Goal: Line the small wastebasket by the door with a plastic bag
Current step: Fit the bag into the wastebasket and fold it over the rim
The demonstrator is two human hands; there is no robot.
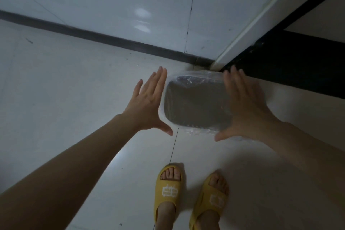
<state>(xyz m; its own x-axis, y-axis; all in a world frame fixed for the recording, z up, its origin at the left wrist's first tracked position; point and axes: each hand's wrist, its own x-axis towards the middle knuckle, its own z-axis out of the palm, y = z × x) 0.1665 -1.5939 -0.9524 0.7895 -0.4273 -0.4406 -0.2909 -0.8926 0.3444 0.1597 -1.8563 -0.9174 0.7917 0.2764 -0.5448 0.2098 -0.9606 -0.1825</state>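
A small rectangular wastebasket (196, 106) stands on the floor in the corner by the door frame, seen from above. A clear plastic bag (197, 76) lies inside it and is folded out over the rim all round. My left hand (149, 102) is flat and open beside the basket's left side, fingers together, thumb spread toward the near rim. My right hand (242, 106) is flat and open over the basket's right side, hiding that rim. Neither hand grips anything.
A white tiled wall with a dark baseboard (93, 36) runs behind the basket. A white door frame (248, 29) and a dark threshold (298, 65) lie to the right. My feet in yellow slippers (169, 190) stand just in front of the basket.
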